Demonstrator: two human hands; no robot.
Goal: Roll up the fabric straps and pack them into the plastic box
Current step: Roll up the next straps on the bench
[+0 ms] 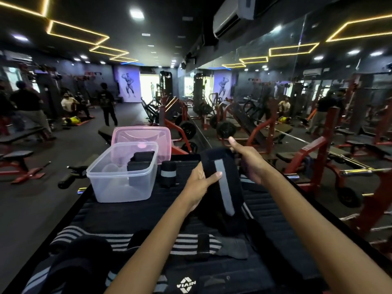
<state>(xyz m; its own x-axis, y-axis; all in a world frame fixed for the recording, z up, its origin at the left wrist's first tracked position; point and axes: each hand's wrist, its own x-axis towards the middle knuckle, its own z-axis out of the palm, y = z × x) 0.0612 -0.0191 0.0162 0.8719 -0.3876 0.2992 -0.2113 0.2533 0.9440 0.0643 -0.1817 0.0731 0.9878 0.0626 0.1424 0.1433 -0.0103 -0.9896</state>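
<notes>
Gym bench point(131, 215) under me: both my left hand point(200, 183) and right hand point(248, 160) grip one black strap point(222, 185) (grey stripe), plastic box point(121, 177) nearby.

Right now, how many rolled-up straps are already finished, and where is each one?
3. Two black rolls lie inside the clear plastic box; one roll with a grey band stands on the bench just right of the box. More may be hidden behind them.
</notes>
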